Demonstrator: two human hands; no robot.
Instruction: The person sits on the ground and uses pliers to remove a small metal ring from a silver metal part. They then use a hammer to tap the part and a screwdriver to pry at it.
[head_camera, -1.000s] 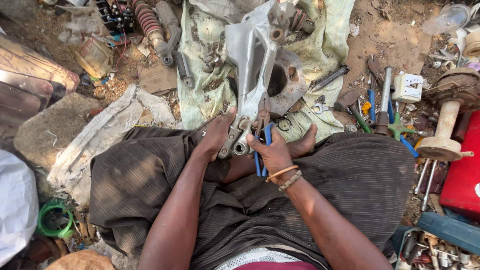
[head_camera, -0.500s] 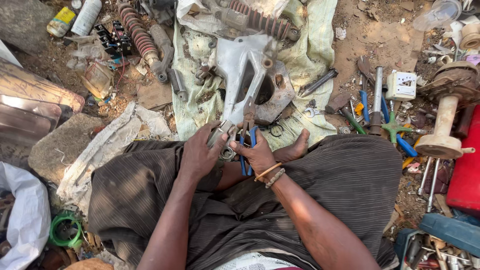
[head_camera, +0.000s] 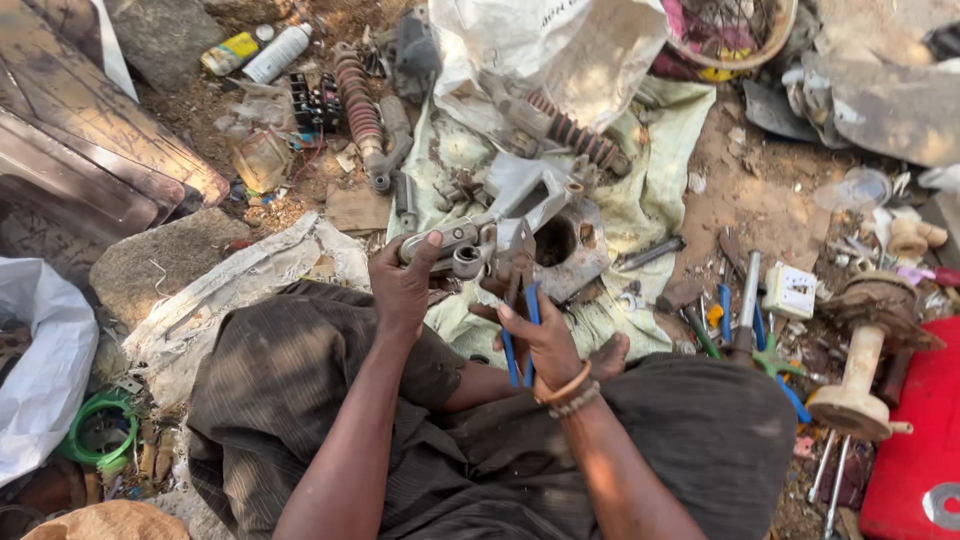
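- Left hand (head_camera: 403, 285) is wrapped over the near end of the grey metal bracket (head_camera: 500, 215), thumb up on top, fingers curled under and clamped tight on it.
- That bracket runs away from the left fingers, up and to the right, its far end reaching toward the coil spring shock (head_camera: 572, 135).
- Right hand (head_camera: 545, 340) is closed round the blue-handled pliers (head_camera: 520, 310), fingers pressed together on the two handles.
- The pliers' long axis points straight up from the right fingers; their nose sits at the bracket's round bush (head_camera: 466, 260), just right of the left thumb. Whether the nose bites it, I cannot tell.
- The left hand is nearer the bush, touching the metal beside it; the right reaches it only through the tool.
- All of it hovers above the pale green cloth (head_camera: 650, 190).
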